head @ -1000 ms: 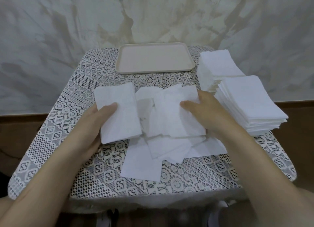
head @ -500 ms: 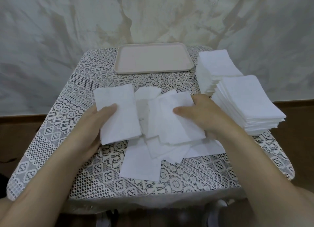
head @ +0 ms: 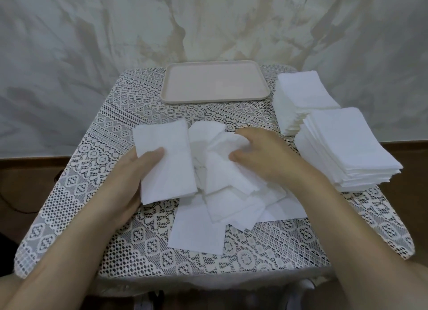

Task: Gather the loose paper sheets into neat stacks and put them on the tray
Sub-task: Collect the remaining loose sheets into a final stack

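Observation:
White paper sheets lie scattered in a loose pile (head: 231, 205) at the middle of the table. My left hand (head: 136, 170) holds a small gathered stack of sheets (head: 169, 163), thumb on top, at the pile's left side. My right hand (head: 261, 156) grips a crumpling sheet (head: 222, 168) on top of the pile, fingers curled over its far edge and thumb beneath. A beige tray (head: 215, 83) sits bare at the far middle of the table.
Two tall neat stacks of white sheets stand along the right edge: the far stack (head: 301, 94) and the near stack (head: 347, 147). A lace cloth (head: 115, 228) covers the small table. A marbled wall rises behind.
My right hand slid left and curled over the top sheet, bunching it up toward the left-hand stack. My left hand and its stack stayed put.

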Action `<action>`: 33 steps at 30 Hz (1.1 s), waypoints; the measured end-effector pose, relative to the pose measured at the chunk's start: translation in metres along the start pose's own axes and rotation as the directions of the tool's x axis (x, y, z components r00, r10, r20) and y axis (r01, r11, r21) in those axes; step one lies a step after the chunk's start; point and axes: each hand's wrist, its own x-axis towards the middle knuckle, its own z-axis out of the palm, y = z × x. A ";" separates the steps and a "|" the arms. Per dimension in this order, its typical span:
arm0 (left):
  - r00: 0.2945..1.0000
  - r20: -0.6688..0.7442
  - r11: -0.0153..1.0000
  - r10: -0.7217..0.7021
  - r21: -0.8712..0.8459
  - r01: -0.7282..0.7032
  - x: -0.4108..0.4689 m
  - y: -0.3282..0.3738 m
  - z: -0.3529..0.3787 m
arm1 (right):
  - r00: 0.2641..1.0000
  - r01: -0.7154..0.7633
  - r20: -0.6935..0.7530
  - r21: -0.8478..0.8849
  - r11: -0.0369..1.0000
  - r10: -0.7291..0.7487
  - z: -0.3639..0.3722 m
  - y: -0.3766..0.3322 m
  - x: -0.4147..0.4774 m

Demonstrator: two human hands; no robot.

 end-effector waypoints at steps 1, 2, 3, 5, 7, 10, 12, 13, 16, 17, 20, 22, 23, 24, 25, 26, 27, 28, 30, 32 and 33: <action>1.000 0.004 1.000 0.003 0.001 -0.003 0.000 0.000 0.000 | 1.000 0.000 0.010 0.008 1.000 0.000 0.000 0.002 0.000; 1.000 0.008 1.000 0.004 0.002 -0.004 0.001 -0.001 0.000 | 1.000 0.000 0.017 0.017 1.000 -0.001 0.000 0.003 0.000; 1.000 0.012 1.000 0.005 0.003 -0.005 0.001 -0.001 0.000 | 1.000 0.002 0.019 0.021 1.000 -0.002 0.000 0.004 0.000; 1.000 0.016 1.000 0.005 0.002 -0.005 0.000 -0.001 0.001 | 1.000 0.009 0.014 0.024 1.000 -0.010 0.000 0.004 -0.002; 1.000 0.018 1.000 0.006 -0.001 -0.006 0.000 -0.001 0.003 | 1.000 0.008 0.010 0.016 1.000 -0.008 0.000 0.003 -0.003; 1.000 0.013 1.000 0.006 0.005 -0.006 -0.001 0.000 0.005 | 1.000 -0.014 0.003 0.059 0.998 0.014 -0.006 0.002 -0.007; 1.000 0.015 1.000 0.013 0.010 -0.013 -0.002 0.000 0.007 | 0.998 -0.029 -0.045 0.166 0.986 0.037 -0.015 0.003 -0.014; 1.000 0.016 1.000 0.017 0.013 -0.017 -0.003 0.000 0.008 | 0.997 -0.036 -0.064 0.175 0.984 0.048 -0.018 0.005 -0.019; 0.999 0.015 0.999 0.029 0.027 -0.029 -0.004 0.000 0.012 | 0.995 -0.097 0.017 0.091 0.991 0.096 -0.015 0.011 -0.038; 0.999 0.016 0.999 0.030 0.033 -0.031 -0.004 0.000 0.012 | 0.993 -0.116 0.048 0.096 0.989 0.112 -0.013 0.012 -0.043; 0.999 0.018 0.999 0.031 0.040 -0.031 -0.004 0.000 0.014 | 0.989 -0.151 0.032 0.170 0.974 0.148 -0.016 0.015 -0.046; 1.000 0.010 0.999 0.026 0.037 -0.026 -0.004 -0.001 0.014 | 0.987 -0.156 -0.010 0.207 0.966 0.161 -0.020 0.017 -0.041; 1.000 0.006 0.999 0.022 0.032 -0.022 -0.004 -0.001 0.014 | 0.987 -0.149 -0.031 0.207 0.967 0.158 -0.022 0.016 -0.039; 1.000 0.003 0.999 0.019 0.031 -0.019 -0.003 -0.001 0.014 | 0.988 -0.138 -0.041 0.196 0.971 0.148 -0.021 0.015 -0.036; 1.000 0.001 0.999 0.016 0.033 -0.016 -0.003 -0.001 0.013 | 0.991 -0.119 -0.040 0.174 0.978 0.127 -0.020 0.013 -0.034; 1.000 0.000 0.999 0.014 0.035 -0.014 -0.002 -0.002 0.012 | 0.994 -0.101 -0.030 0.143 0.985 0.106 -0.017 0.011 -0.031; 1.000 0.001 0.999 0.012 0.034 -0.012 -0.002 -0.002 0.012 | 0.997 -0.080 -0.012 0.113 0.990 0.082 -0.014 0.009 -0.030; 1.000 0.002 0.999 0.010 0.032 -0.010 -0.002 -0.002 0.011 | 0.998 -0.067 0.011 0.081 0.994 0.066 -0.011 0.007 -0.028; 1.000 0.009 1.000 0.006 0.031 -0.006 -0.001 -0.002 0.010 | 0.996 -0.063 0.057 0.021 0.998 0.061 -0.008 0.004 -0.026; 1.000 0.010 1.000 0.008 0.024 -0.008 -0.001 -0.002 0.009 | 0.995 -0.063 0.073 -0.002 0.998 0.063 -0.010 0.004 -0.025; 1.000 0.009 1.000 0.009 0.021 -0.009 0.000 -0.002 0.009 | 0.994 -0.068 0.080 0.000 0.998 0.068 -0.011 0.005 -0.025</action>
